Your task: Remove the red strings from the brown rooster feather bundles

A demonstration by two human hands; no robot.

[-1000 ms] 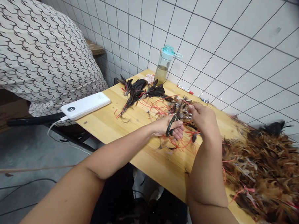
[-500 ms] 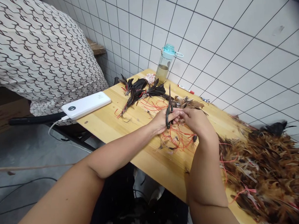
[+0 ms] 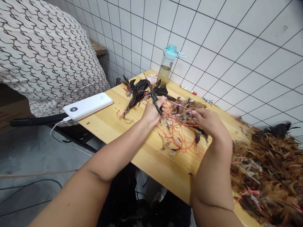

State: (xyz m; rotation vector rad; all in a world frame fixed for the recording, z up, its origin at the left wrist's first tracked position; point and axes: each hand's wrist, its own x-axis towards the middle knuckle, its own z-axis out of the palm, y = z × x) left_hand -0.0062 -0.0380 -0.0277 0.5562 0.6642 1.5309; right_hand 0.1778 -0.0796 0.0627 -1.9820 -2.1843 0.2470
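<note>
My left hand (image 3: 152, 110) is closed round a pair of dark scissors (image 3: 154, 100), their blades pointing up and left over the wooden table (image 3: 143, 154). My right hand (image 3: 208, 121) pinches a bundle of brown feathers (image 3: 188, 110) bound with red thread (image 3: 179, 137), which stretches between both hands. A small pile of black feathers (image 3: 142, 90) lies just beyond my left hand.
A large heap of brown feathers (image 3: 271, 168) covers the table's right end. A white power bank (image 3: 88, 106) lies at the left corner. A water bottle with a teal cap (image 3: 167, 64) and a red pen (image 3: 188, 90) sit by the tiled wall. A patterned cloth (image 3: 43, 54) hangs at left.
My left hand has carried the scissors left and away from my right hand, and the red thread is drawn taut between them. The right hand stays on the feather bundle.
</note>
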